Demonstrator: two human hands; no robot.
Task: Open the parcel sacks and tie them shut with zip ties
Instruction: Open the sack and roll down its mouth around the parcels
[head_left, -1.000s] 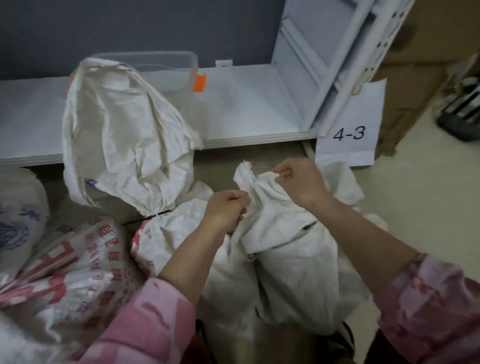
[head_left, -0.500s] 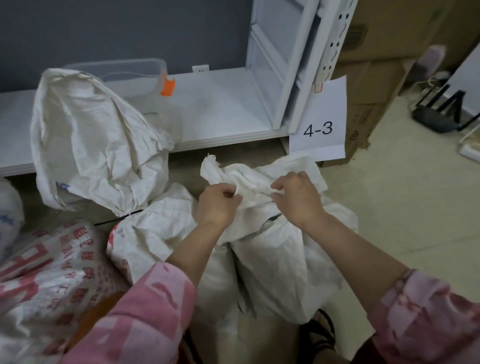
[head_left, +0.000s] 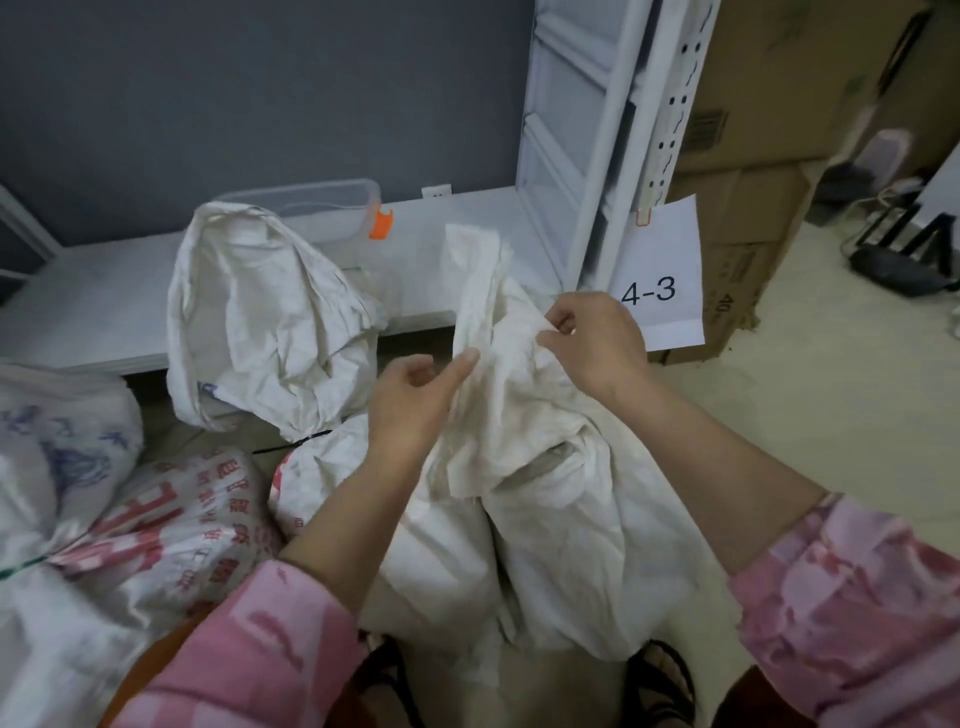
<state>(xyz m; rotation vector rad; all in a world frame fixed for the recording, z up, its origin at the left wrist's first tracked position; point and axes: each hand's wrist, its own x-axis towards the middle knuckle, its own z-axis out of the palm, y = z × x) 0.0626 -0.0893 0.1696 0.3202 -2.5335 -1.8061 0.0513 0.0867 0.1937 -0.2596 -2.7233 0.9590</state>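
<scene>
A crumpled white woven sack (head_left: 561, 519) stands on the floor between my feet, its loose top sticking up. My left hand (head_left: 410, 400) pinches the left side of the sack's top fabric between thumb and fingers. My right hand (head_left: 592, 338) pinches the right side of the same top fabric. Behind and to the left, another white sack (head_left: 260, 322) stands with its mouth flared open above a black zip tie (head_left: 291, 444) cinched round its neck. No loose zip tie shows in either hand.
Sacks with red print (head_left: 171, 519) and blue print (head_left: 57, 447) lie at the left. A low white shelf (head_left: 104, 306) carries a clear plastic box (head_left: 322, 208) with an orange clip. A "4-3" paper sign (head_left: 660, 275) hangs on the white rack; cardboard boxes (head_left: 753, 130) stand to the right.
The sack's top has been pulled upward and stands taller. My hands have spread apart along its fabric, and the view has shifted toward the right.
</scene>
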